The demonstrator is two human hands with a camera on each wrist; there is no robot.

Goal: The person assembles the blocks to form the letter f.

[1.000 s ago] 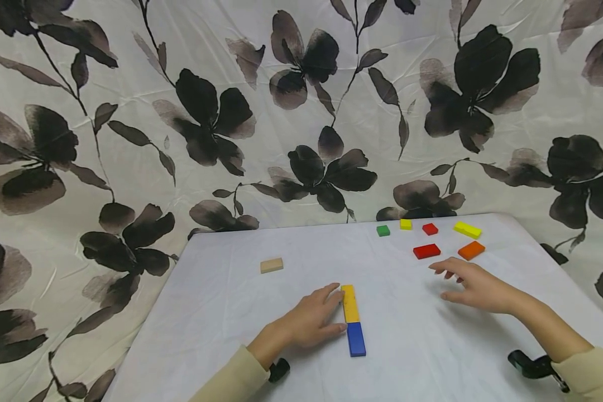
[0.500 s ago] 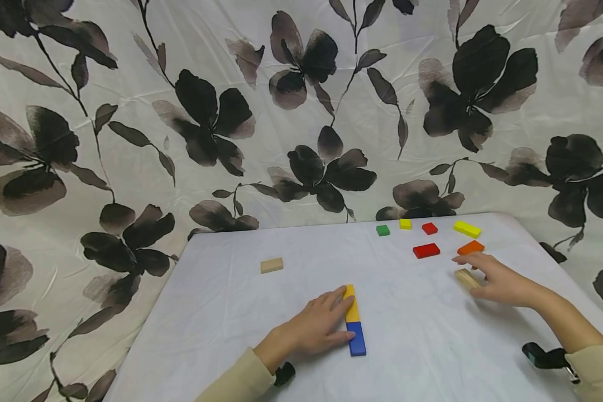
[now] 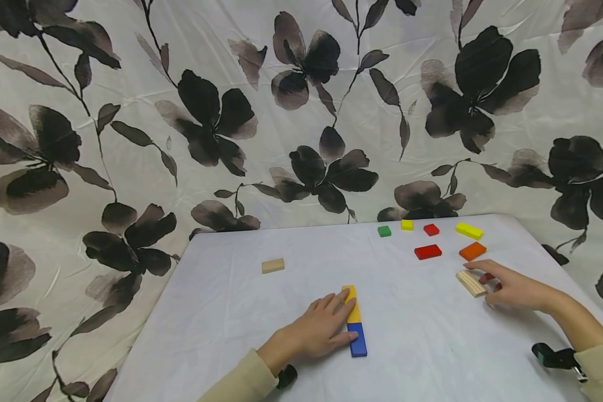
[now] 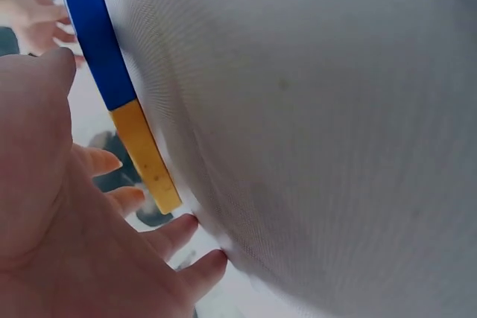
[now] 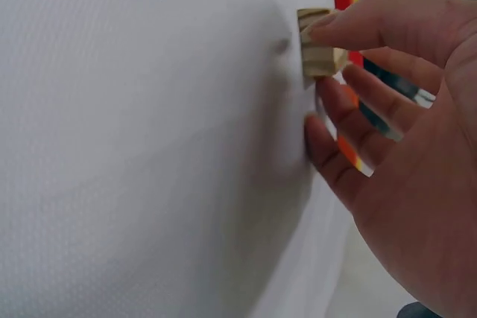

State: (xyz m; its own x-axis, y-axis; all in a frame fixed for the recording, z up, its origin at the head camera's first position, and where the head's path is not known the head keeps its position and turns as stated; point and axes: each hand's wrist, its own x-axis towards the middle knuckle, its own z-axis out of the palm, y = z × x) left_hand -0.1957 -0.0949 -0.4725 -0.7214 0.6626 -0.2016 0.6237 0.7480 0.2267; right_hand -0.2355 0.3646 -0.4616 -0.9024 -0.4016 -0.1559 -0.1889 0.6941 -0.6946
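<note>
A yellow block (image 3: 353, 314) and a blue block (image 3: 358, 347) lie end to end in a line on the white table. My left hand (image 3: 314, 332) lies along their left side, fingers stretched over the yellow one and thumb at the blue one. In the left wrist view the blue block (image 4: 99, 42) meets the yellow block (image 4: 145, 156) end to end. On the right, my right hand (image 3: 517, 286) holds a plain wooden block (image 3: 469, 283) with lines along its top, between thumb and fingers. The right wrist view shows my thumb against the wooden block (image 5: 317, 56).
Beyond my right hand lie an orange block (image 3: 472, 250), a red block (image 3: 427, 252), a smaller red block (image 3: 431, 229), a long yellow block (image 3: 469, 230), a small yellow block (image 3: 406, 225) and a green block (image 3: 384, 231). A beige block (image 3: 273, 266) lies at the left.
My right hand has shifted right and its fingers have curled in; the wooden block has come into view beside it. My left hand has moved slightly right, over the yellow and blue blocks.
</note>
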